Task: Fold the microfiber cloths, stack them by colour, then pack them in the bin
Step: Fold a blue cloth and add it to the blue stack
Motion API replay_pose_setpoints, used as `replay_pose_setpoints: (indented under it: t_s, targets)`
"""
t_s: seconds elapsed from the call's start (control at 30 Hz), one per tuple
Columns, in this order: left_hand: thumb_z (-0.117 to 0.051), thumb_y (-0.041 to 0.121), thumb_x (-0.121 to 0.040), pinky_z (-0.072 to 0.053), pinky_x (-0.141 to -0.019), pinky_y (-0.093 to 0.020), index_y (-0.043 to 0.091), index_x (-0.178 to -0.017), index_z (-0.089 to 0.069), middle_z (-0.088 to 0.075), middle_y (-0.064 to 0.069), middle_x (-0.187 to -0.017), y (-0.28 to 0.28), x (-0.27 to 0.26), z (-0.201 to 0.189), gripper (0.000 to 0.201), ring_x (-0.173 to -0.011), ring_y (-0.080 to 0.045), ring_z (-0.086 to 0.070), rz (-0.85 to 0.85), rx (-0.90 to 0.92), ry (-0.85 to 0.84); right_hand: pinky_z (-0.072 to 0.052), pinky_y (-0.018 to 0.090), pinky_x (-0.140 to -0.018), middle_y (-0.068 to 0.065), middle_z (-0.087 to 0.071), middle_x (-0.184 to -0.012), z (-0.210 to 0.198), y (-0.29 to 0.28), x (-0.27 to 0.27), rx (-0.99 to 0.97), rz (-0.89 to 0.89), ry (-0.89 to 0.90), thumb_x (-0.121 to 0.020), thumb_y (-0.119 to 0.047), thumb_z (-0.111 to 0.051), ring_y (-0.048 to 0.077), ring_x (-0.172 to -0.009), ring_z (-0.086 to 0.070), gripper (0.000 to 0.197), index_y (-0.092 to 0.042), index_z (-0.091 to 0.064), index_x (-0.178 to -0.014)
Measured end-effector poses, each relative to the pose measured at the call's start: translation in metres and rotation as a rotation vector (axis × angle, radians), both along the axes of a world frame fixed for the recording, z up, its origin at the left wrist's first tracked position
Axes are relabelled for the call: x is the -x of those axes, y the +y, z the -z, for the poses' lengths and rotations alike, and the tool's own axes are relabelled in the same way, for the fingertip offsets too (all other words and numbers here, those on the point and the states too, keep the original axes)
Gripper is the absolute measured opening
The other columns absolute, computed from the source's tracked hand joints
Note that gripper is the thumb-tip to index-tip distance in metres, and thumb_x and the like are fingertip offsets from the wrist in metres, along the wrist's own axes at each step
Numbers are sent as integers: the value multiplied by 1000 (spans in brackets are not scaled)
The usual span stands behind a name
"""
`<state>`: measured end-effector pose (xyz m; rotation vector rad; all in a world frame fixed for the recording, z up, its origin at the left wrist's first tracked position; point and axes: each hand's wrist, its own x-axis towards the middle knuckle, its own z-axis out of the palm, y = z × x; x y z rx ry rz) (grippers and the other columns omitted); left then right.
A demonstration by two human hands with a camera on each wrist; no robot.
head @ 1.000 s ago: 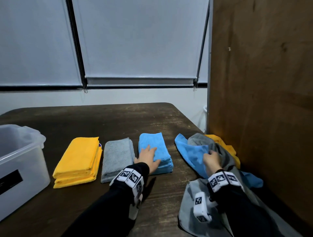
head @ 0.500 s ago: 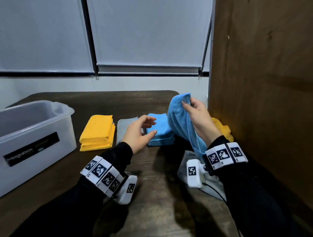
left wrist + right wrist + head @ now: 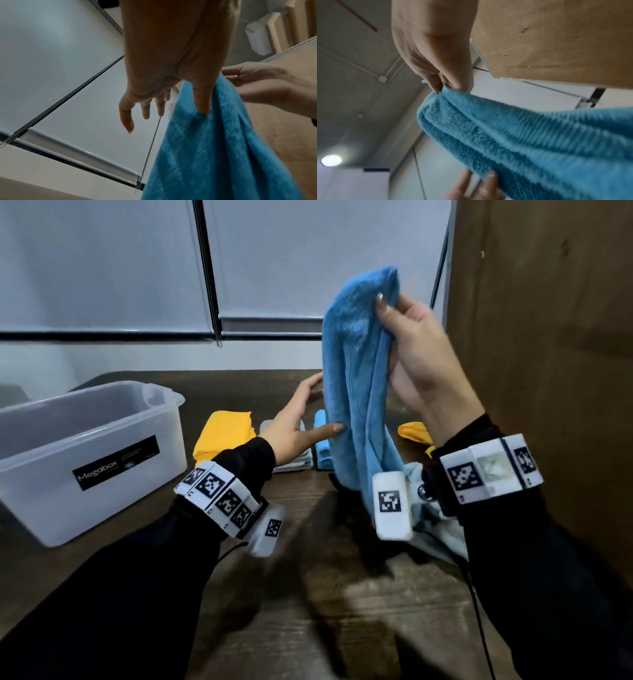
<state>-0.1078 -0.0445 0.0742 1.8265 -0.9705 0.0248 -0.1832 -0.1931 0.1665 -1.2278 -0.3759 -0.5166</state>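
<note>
My right hand [image 3: 394, 302] holds an unfolded blue cloth [image 3: 356, 378] up in the air, pinching its top edge [image 3: 443, 86]. The cloth [image 3: 522, 135] hangs down bunched in long folds. My left hand [image 3: 325, 405] is open beside it, fingers spread, with the thumb touching the cloth's left side [image 3: 214, 155]. On the table behind lie a folded yellow stack [image 3: 224, 436], a folded grey cloth [image 3: 298, 463] and a folded blue stack [image 3: 322, 453], partly hidden by my left hand and the hanging cloth. The clear plastic bin [image 3: 41, 508] stands at the left.
Loose unfolded cloths lie at the right: a yellow one [image 3: 414, 431] and a pale grey one [image 3: 442, 539] under my right wrist. A tall wooden panel [image 3: 548, 371] walls off the right side. Dark wooden table [image 3: 308, 611] stretches in front of me.
My right hand has pulled the blue cloth out of the loose pile and raised it high. My left hand left the folded blue stack and rose to the hanging cloth.
</note>
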Motion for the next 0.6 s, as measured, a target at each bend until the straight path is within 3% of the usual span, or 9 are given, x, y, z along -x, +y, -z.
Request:
replay_pose_setpoints:
  t_s: [0.1, 0.17, 0.23, 0.3, 0.37, 0.43, 0.47, 0.53, 0.6]
  targets:
    - [-73, 16, -78, -46, -91, -22, 21, -129, -46, -62, 9, -119, 10, 7, 3, 58, -108, -1, -58, 108, -19, 69, -57, 37, -78, 8, -71, -86, -13, -2, 9, -59, -66, -67, -101, -7, -41, 20, -78, -68, 18, -2, -57, -109]
    - [-74, 12, -76, -52, -79, -16, 20, -105, -61, -71, 14, -97, 23, 9, 8, 33, -92, 2, -65, 134, -89, 129, -57, 37, -75, 9, -71, -86, -17, -8, 12, -80, -79, -114, -101, -6, -41, 21, -77, -68, 18, 0, -56, -110]
    - [-70, 12, -83, -52, -69, -18, 6, -90, -66, -72, 10, -81, 40, 9, 16, 10, -77, -1, -66, 111, -95, 177, -57, 36, -74, 8, -71, -86, -16, -18, 14, -56, -59, -144, -100, -5, -43, 21, -77, -68, 16, -2, -56, -109]
    - [-70, 36, -79, -46, -63, -29, -10, -83, -62, -64, -2, -75, 58, 6, 25, 47, -69, -14, -59, 25, -55, 159, -57, 37, -76, 7, -70, -88, -6, -29, 10, -8, -2, -100, -98, -6, -47, 21, -79, -68, 14, -5, -58, -106]
    - [-66, 57, -70, -38, -61, -30, -2, -71, -63, -57, 1, -66, 75, -3, 38, 59, -63, -11, -51, -103, -79, 174, -57, 38, -78, 5, -71, -88, 15, -39, -1, 66, 102, 41, -97, -5, -49, 20, -81, -68, 14, -8, -61, -102]
    - [-67, 63, -69, -41, -60, -28, 21, -63, -66, -59, 13, -59, 90, -13, 54, 42, -58, -5, -53, -225, -181, 155, -56, 36, -73, 3, -73, -85, 46, -47, -13, 255, 235, 272, -96, -4, -50, 18, -78, -69, 17, -12, -64, -96]
    - [-67, 61, -69, -44, -64, -31, 26, -68, -66, -63, 11, -64, 97, -19, 64, 35, -64, -10, -59, -297, -255, 111, -55, 37, -74, 4, -73, -88, 63, -51, -19, 392, 257, 410, -96, -6, -52, 19, -78, -69, 15, -14, -65, -94]
    - [-72, 43, -75, -47, -75, -36, 21, -86, -61, -65, -6, -81, 109, -24, 83, 27, -85, -29, -63, -421, -391, 53, -52, 38, -78, 8, -70, -101, 93, -57, -22, 817, 219, 687, -94, -21, -60, 23, -87, -66, 8, -16, -65, -98]
    - [-72, 31, -80, -50, -84, -37, 21, -91, -60, -66, -9, -93, 117, -23, 98, 19, -94, -28, -63, -444, -459, 82, -47, 32, -79, 3, -64, -110, 120, -65, -25, 1375, 190, 898, -85, -37, -70, 22, -98, -59, 34, -18, -64, -113]
